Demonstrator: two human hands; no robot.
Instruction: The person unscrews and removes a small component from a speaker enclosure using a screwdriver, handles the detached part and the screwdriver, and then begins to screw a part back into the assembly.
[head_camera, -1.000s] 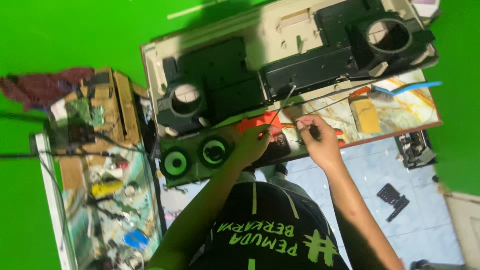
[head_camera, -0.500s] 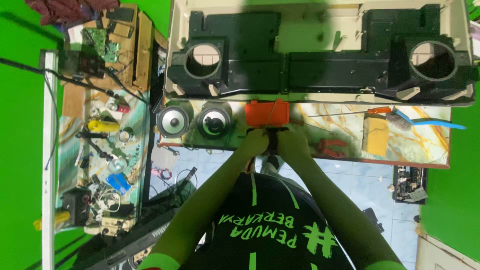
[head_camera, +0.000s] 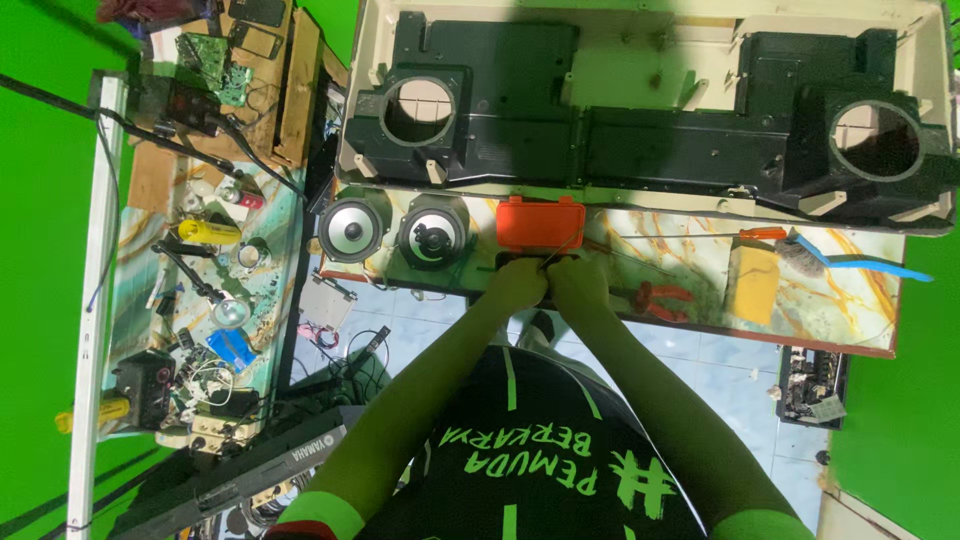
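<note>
A: What's on the marbled table (head_camera: 700, 250)?

B: An orange box (head_camera: 540, 222), beside two speakers (head_camera: 432, 236).

A: The hands?

B: Left hand (head_camera: 517, 283) and right hand (head_camera: 578, 283) touch just below it, fingers curled around something hidden.

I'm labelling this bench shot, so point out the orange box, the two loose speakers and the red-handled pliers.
orange box (head_camera: 540, 222), head view, middle of its lid.
left speaker (head_camera: 352, 230), head view, centre of its cone.
right speaker (head_camera: 432, 238), head view, centre of its cone.
red-handled pliers (head_camera: 662, 298), head view, on the handles.
</note>
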